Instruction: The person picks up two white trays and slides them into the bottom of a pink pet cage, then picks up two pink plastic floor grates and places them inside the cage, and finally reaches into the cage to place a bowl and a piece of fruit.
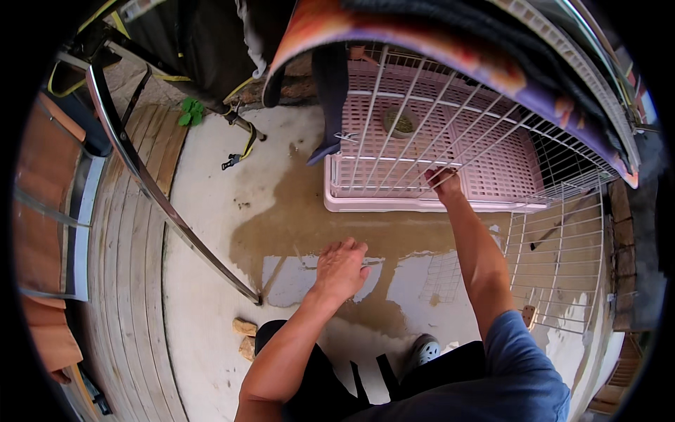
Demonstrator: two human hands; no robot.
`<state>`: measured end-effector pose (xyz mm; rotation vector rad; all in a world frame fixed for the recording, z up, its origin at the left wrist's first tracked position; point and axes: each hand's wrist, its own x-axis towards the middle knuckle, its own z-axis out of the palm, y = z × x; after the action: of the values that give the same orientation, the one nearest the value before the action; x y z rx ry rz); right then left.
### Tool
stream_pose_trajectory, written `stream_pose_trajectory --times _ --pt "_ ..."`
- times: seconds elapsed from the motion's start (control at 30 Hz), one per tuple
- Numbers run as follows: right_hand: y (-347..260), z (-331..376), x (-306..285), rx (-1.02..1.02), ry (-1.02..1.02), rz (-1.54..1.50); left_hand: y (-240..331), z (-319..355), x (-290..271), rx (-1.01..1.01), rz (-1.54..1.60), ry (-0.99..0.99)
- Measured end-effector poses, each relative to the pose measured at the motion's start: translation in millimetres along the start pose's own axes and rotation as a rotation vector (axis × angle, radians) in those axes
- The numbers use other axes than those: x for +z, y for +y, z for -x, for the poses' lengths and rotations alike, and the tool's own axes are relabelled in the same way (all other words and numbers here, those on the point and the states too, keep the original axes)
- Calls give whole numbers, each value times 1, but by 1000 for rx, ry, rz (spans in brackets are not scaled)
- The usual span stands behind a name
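Observation:
A wire cage (415, 105) with a pink slotted plastic base (429, 205) stands in front of me. My right hand (444, 184) is at the cage's lower front, its fingers bent around the white wire bars. Some of those fingers are hidden behind the wires. Inside, on the pink slatted floor, sits a small round bowl (401, 122) with greenish bits in it. My left hand (341, 267) hovers over the wet floor, back upward, holding nothing, with the thumb apart and the fingers loosely bent. To the right, a wire door (555, 260) hangs open from the cage.
A patterned cloth (415, 32) drapes over the cage top. Puddled water (295, 211) covers part of the concrete floor. At left, a curved metal tube (151, 186) stands beside wooden decking (130, 267). Small stone pieces (245, 327) lie near my knee. A strap buckle (230, 162) lies farther off.

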<state>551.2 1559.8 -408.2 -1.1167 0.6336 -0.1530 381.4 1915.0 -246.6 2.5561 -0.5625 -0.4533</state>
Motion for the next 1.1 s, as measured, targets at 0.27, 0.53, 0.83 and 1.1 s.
stream_pose_trajectory --times 0.27,0.53,0.83,1.1 --pt "15 110 -111 63 -250 600 -30 -25 -14 54 449 -93" --pt "47 202 -133 162 -641 1369 -180 93 -12 -174 582 64" --pt "35 236 -143 44 -637 1425 -262 288 159 -1595 486 366" --pt "44 236 -153 -7 -543 1328 -301 245 200 -1809 906 171"
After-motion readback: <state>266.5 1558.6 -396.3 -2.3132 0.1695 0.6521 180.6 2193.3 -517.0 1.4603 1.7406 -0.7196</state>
